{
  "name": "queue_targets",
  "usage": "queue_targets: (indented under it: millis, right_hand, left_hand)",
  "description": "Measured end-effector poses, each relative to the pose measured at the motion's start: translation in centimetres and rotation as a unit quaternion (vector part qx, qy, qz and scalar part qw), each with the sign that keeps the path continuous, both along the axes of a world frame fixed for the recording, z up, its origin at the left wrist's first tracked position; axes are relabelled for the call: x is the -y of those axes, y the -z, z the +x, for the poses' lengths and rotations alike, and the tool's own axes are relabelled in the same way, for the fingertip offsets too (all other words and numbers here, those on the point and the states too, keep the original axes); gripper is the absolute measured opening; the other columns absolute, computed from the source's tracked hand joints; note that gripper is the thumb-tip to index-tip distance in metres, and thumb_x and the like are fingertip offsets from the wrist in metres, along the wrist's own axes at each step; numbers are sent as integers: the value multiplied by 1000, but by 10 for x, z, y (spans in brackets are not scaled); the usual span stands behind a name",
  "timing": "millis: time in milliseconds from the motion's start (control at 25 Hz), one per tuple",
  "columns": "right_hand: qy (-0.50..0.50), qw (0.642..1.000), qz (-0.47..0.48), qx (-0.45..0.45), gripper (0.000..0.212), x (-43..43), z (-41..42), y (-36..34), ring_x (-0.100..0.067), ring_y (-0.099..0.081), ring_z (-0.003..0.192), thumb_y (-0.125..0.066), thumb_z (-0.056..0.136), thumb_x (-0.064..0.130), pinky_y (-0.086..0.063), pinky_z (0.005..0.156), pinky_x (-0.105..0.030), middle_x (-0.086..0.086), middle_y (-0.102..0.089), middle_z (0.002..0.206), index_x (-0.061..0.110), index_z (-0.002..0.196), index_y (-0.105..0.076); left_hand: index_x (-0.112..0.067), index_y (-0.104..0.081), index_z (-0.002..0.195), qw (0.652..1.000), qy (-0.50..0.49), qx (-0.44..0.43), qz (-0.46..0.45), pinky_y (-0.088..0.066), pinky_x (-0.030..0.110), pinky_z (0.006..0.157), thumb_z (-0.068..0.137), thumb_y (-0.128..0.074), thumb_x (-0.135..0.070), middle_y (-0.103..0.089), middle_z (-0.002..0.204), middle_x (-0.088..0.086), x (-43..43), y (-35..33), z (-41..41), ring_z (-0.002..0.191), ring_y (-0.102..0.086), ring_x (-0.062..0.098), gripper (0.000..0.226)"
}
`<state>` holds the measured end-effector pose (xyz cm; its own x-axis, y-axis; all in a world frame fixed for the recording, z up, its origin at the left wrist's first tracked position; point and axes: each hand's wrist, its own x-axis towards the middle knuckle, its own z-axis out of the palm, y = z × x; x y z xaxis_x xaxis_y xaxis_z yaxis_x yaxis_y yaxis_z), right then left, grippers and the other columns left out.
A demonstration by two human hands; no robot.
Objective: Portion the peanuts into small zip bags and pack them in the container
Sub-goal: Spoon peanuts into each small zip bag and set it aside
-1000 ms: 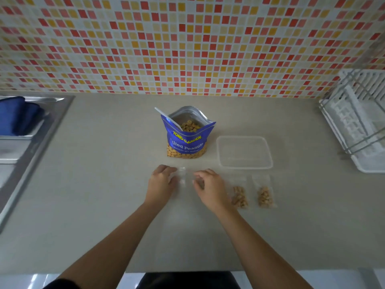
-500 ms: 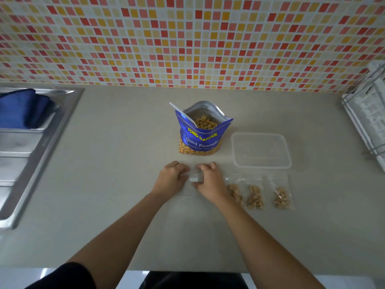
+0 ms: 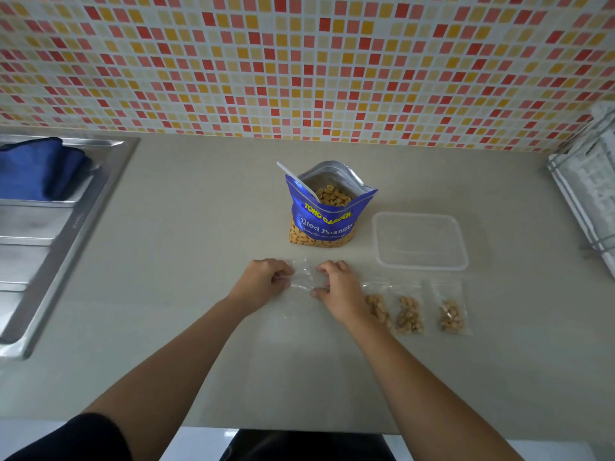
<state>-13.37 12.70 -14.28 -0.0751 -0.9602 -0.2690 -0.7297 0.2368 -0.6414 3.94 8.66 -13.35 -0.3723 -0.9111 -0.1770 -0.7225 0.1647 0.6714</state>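
Note:
A blue peanut bag (image 3: 324,211) stands open at the counter's middle, with a white spoon (image 3: 296,179) sticking out of it. To its right lies an empty clear plastic container (image 3: 419,241). Just in front of the bag, my left hand (image 3: 263,282) and my right hand (image 3: 339,286) each pinch a side of an empty clear small zip bag (image 3: 304,277). Three small zip bags with peanuts lie in a row to the right: one (image 3: 377,306) partly under my right wrist, a second (image 3: 409,314), and a third (image 3: 451,314).
A steel sink (image 3: 50,234) with a blue cloth (image 3: 36,168) sits at the left. A white dish rack (image 3: 585,194) stands at the right edge. A mosaic tile wall (image 3: 299,61) runs behind the counter. The counter's front edge is near my body.
The head camera shifted, so everything slid right in view and a third filled bag appeared. My hands drew together on the empty zip bag, then spread slightly apart while holding it.

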Motion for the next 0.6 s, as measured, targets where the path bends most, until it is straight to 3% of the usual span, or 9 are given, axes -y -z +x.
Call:
queue_targets:
  millis: [120,320,520,600]
  right_hand:
    - [5,1000,4,-1,45,-2,2,2,-31,-60,94,-72,73,12,-46,91,-38,-14,-55,112,10,116,-59]
    - [18,1000,21,12,51,0,5,-3,-24,-58,98,-66,77,19,-44,94,-33,-5,-55,107,17,126,-54]
    - [32,999,18,29,21,4,7,-2,-20,-60,97,-68,76,20,-47,88,-31,-2,-62,108,20,97,-66]
    - [30,999,11,31,10,3,9,-2,-18,-64,92,-67,76,17,-48,81,-28,0,-69,97,24,82,-64]
  left_hand:
    - [-4,-69,98,1000,2,-2,2,-35,-2,63,78,-66,-1,-67,91,9,2,0,2,76,-55,15,20]
    - [-6,-71,96,998,42,5,-43,-36,3,67,78,-60,3,-68,89,13,-1,5,1,77,-60,22,23]
    - [-8,-73,89,996,48,-4,-70,-35,10,66,76,-63,3,-70,82,11,-4,10,3,73,-63,21,19]
    - [-7,-72,88,996,52,-6,-71,-34,11,65,77,-63,2,-69,81,12,-5,10,3,73,-63,24,17]
